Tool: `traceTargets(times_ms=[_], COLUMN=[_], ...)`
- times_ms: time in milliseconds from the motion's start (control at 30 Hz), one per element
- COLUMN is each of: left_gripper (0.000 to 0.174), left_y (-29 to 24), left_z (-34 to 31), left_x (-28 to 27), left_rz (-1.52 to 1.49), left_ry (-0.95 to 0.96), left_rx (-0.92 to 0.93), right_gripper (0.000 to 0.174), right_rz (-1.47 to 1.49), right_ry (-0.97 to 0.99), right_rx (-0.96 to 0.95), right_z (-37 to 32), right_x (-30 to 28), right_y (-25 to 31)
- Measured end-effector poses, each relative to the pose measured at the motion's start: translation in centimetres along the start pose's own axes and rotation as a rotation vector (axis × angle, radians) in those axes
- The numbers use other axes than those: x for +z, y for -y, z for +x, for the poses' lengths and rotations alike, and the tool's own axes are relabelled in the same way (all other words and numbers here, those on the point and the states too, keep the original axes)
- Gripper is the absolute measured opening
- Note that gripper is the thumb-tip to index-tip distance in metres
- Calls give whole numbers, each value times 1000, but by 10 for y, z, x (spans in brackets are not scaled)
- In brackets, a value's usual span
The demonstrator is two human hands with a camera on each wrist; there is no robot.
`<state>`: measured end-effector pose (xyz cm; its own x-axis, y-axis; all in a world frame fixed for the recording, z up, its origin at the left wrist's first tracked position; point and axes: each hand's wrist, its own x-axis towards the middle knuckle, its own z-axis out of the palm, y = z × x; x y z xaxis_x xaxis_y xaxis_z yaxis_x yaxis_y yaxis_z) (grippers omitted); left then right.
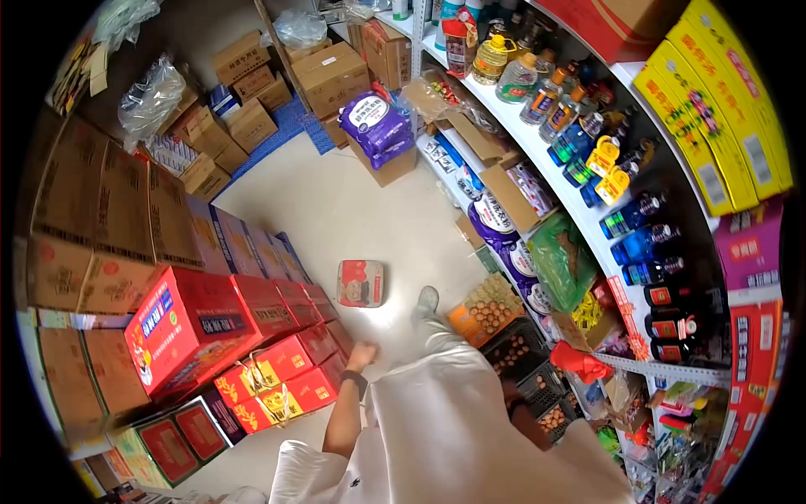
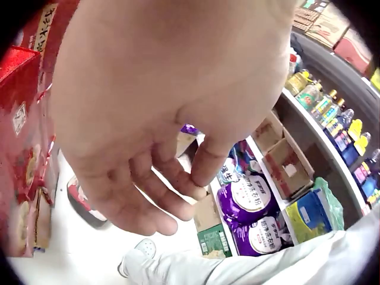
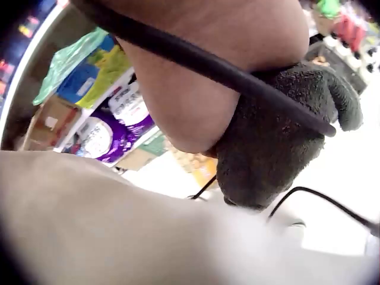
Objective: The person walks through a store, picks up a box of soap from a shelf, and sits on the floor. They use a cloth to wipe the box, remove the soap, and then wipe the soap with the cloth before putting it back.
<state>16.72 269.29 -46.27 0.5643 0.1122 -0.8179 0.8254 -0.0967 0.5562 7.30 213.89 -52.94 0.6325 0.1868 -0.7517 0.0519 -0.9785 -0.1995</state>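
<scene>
My left hand (image 1: pixel 363 356) hangs beside the red gift cartons (image 1: pixel 290 357), holding nothing. In the left wrist view the fingers of that hand (image 2: pixel 160 124) are loosely curled, with only floor and shelves behind them. A dark grey fluffy cloth (image 3: pixel 267 136) bunches at my right hand (image 3: pixel 202 65), which grips it; the fingertips are hidden behind the cloth. A dark strap crosses that wrist. In the head view the right hand is lost in shadow beside the white shirt.
A red-and-beige pack (image 1: pixel 361 283) lies on the floor ahead. Egg trays (image 1: pixel 489 311) and black crates of eggs stand at the right, under shelves of bottles (image 1: pixel 642 244). Cartons (image 1: pixel 92 227) are stacked on the left; purple detergent bags (image 1: pixel 376 126) sit in a box farther ahead.
</scene>
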Motion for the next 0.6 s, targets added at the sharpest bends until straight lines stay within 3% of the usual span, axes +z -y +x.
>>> traceTargets(times_ms=[133, 200, 233, 267, 300, 333, 433, 467, 567, 600], left_gripper=[27, 30, 30, 31, 32, 32, 34, 38, 41, 44], left_y=[-23, -11, -16, -24, -34, -44, -68, -98, -162, -173], left_z=[35, 57, 58, 66, 73, 78, 101, 98, 122, 147], left_x=[-20, -26, -27, -25, -22, -18, -3, 4, 0, -8], left_rz=[203, 304, 317, 331, 348, 352, 371, 397, 367, 445], left_ry=[-100, -233, -217, -197, -175, -190, -228, -273, -258, -194], left_rx=[35, 119, 96, 77, 62, 103, 238, 196, 167, 143], right_gripper=[30, 26, 31, 32, 40, 48, 52, 51, 50, 46], right_rz=[-318, 271, -20, 207, 300, 565, 681, 735, 662, 750], right_ry=[-96, -274, -402, -375, -427, -453, -111, -222, -147, -233], right_rx=[-94, 191, -98, 65, 32, 222, 318, 323, 390, 332], right_z=[141, 151, 211, 174, 192, 226, 181, 176, 157, 148], right_x=[-137, -230, -205, -273, -276, -262, -335, -327, -298, -279], right_y=[-16, 22, -26, 23, 16, 6, 64, 74, 88, 91])
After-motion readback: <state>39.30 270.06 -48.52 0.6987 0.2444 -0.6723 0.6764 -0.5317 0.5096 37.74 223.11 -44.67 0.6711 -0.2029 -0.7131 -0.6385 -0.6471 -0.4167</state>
